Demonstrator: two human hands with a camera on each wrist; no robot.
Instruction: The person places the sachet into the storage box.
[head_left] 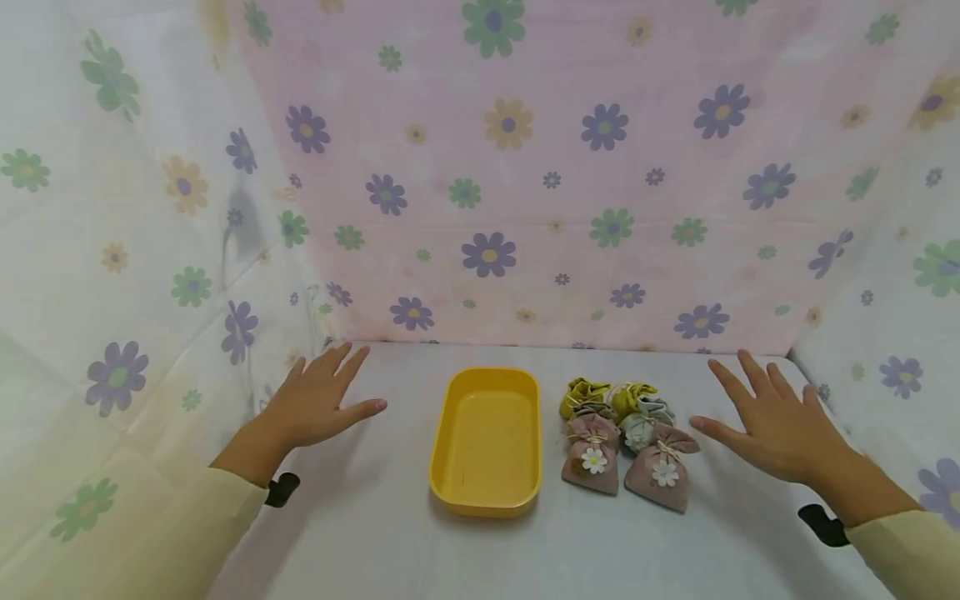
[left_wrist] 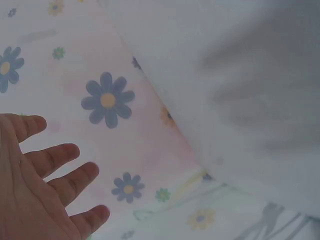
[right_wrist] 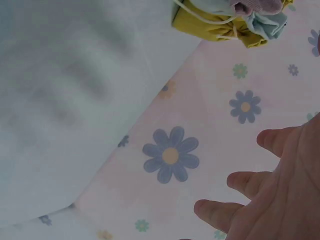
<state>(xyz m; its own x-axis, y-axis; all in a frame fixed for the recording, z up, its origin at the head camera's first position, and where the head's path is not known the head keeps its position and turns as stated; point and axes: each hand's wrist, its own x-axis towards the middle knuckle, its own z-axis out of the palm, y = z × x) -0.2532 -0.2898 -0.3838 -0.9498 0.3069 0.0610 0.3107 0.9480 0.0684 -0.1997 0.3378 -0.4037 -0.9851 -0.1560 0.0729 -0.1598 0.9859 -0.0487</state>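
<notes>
Above the counter [head_left: 375,542], both hands hovered flat with fingers spread, holding nothing: left hand [head_left: 318,406] beside the yellow tray [head_left: 485,500], right hand [head_left: 776,425] beside the sachets [head_left: 622,442].

You're working in a makeshift recording booth, not a lived-in room: flowered cloth [head_left: 525,167] walls in a white-covered table [head_left: 375,533] on three sides.

I'm looking at a white table [head_left: 375,542] boxed in by cloth. Straight ahead, at the far edge, hangs a pink backdrop [head_left: 570,208] scattered with purple, green and orange daisies. On my left a pale flowered curtain [head_left: 112,250] slopes down to the tabletop, and on my right another flowered curtain [head_left: 892,317] closes that side.
</notes>
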